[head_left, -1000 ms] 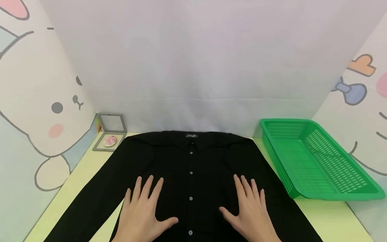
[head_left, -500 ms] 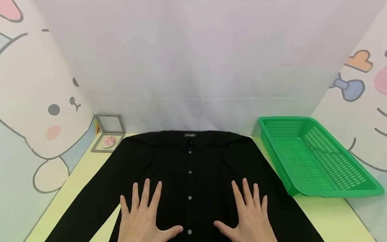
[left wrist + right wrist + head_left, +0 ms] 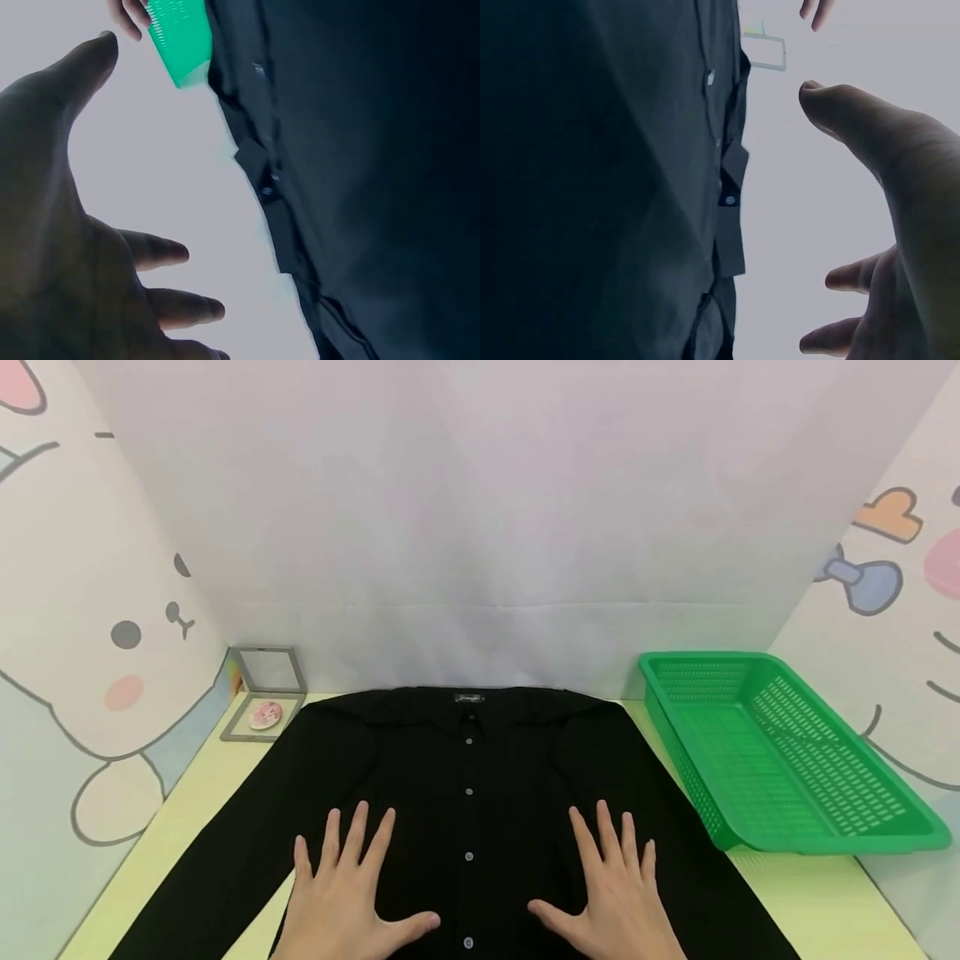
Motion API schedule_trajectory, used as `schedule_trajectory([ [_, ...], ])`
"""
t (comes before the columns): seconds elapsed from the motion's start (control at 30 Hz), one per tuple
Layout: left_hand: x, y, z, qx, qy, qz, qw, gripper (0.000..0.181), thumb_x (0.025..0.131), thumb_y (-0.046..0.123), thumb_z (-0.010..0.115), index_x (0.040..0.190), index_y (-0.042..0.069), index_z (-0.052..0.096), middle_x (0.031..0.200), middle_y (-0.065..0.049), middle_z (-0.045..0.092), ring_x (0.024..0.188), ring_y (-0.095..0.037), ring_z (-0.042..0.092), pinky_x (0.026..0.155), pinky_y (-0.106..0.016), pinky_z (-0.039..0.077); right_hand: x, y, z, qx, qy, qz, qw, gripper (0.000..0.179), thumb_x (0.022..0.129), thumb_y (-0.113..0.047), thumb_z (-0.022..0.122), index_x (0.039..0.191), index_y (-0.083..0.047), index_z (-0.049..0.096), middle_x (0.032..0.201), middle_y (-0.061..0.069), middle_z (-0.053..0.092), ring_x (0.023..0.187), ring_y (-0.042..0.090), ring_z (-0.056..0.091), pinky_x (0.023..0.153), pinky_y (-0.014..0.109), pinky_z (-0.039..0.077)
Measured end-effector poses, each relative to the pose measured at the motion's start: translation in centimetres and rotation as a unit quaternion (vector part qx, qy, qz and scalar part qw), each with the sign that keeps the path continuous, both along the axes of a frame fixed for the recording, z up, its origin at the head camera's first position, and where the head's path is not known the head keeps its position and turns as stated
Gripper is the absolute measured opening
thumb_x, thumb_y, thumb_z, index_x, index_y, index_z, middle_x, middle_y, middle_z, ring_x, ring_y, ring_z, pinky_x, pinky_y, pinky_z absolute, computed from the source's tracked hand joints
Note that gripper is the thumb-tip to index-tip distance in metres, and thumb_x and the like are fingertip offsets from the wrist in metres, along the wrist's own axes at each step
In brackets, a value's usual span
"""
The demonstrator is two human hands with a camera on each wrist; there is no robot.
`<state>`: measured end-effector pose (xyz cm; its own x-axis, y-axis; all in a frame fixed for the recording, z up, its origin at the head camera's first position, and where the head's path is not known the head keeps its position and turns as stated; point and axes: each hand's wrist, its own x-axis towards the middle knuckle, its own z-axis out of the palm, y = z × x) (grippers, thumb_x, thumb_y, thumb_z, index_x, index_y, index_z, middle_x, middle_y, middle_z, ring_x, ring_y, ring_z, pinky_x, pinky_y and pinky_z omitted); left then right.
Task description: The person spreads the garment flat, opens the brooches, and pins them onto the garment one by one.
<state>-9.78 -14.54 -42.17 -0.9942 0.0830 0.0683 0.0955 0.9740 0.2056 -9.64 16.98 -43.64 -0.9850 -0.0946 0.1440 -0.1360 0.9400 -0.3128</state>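
A black button-up shirt (image 3: 420, 768) lies spread flat, buttons fastened down its front, collar at the far side and sleeves angled outward. Over its left half my left hand (image 3: 337, 893) hovers with fingers spread. My right hand (image 3: 618, 893) does the same over the right half, its thumb pointing toward the button row. Both wrist views show a gap between hand and cloth: the left hand (image 3: 75, 225) and the right hand (image 3: 892, 217) hold nothing. The shirt's hem lies below the head view's lower edge.
A green plastic basket (image 3: 757, 847) stands at the right, beside the shirt's sleeve. At the back left, an open grey-framed case (image 3: 247, 737) holds a pink round item (image 3: 266, 715). A white curtain (image 3: 480, 527) closes off the back of the pale yellow table (image 3: 817, 902).
Both hands have drawn slightly nearer to the body, fingers still spread. The head view has shifted a little. Shirt, basket and case stay where they were.
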Motion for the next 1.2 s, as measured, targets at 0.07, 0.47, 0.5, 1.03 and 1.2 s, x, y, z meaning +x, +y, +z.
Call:
schedule_trajectory([
  [0.07, -0.9, -1.1, -0.1, 0.005, -0.022, -0.003, 0.9997, 0.124, 0.065, 0.100, 0.055, 0.160, 0.021, 0.040, 0.165, -0.020, 0.034, 0.151, -0.056, 0.024, 0.110, -0.085, 0.016, -0.2, 0.1, -0.2, -0.002, -0.007, 0.001, 1.0000, 0.109, 0.078, -0.081, 0.068, 0.161, -0.019, 0.035, 0.166, 0.025, 0.027, 0.149, 0.059, 0.024, 0.114, 0.078, 0.019],
  [0.47, -9.1, -9.9, 0.8, -0.001, -0.055, -0.001, 0.9985, 0.110, 0.087, 0.088, 0.046, 0.161, 0.008, 0.034, 0.161, -0.036, 0.026, 0.146, -0.066, 0.015, 0.106, -0.088, 0.007, -0.8, 0.4, -1.0, -0.029, -0.064, 0.018, 0.9974, 0.105, 0.080, -0.079, 0.068, 0.161, -0.020, 0.037, 0.168, 0.022, 0.026, 0.151, 0.059, 0.018, 0.116, 0.077, 0.016],
  [0.5, -9.8, -10.5, 1.2, -0.006, -0.055, 0.001, 0.9985, 0.110, 0.087, 0.087, 0.045, 0.161, 0.007, 0.032, 0.161, -0.037, 0.025, 0.146, -0.066, 0.014, 0.105, -0.088, 0.007, -0.8, 0.4, -1.0, -0.031, -0.067, 0.020, 0.9971, 0.105, 0.080, -0.079, 0.068, 0.161, -0.020, 0.037, 0.168, 0.022, 0.026, 0.151, 0.059, 0.018, 0.117, 0.077, 0.016],
  [1.03, -20.1, -16.0, 4.5, -0.002, -0.099, 0.014, 0.9950, 0.111, 0.094, 0.084, 0.031, 0.160, -0.005, 0.023, 0.155, -0.043, 0.024, 0.142, -0.072, 0.003, 0.105, -0.089, 0.003, -3.1, 0.6, -1.1, 0.019, -0.034, 0.079, 0.9961, 0.106, 0.076, -0.080, 0.072, 0.160, -0.023, 0.040, 0.166, 0.016, 0.034, 0.150, 0.053, 0.030, 0.110, 0.077, 0.032],
  [1.2, -22.5, -18.0, 3.4, 0.014, -0.119, 0.004, 0.9928, 0.098, 0.102, 0.070, 0.037, 0.154, -0.011, 0.030, 0.146, -0.045, 0.038, 0.137, -0.068, 0.029, 0.102, -0.084, 0.026, -4.3, 0.1, 0.3, 0.006, -0.012, 0.137, 0.9904, 0.102, 0.078, -0.071, 0.077, 0.161, -0.025, 0.038, 0.166, 0.012, 0.036, 0.149, 0.047, 0.036, 0.111, 0.069, 0.039],
])
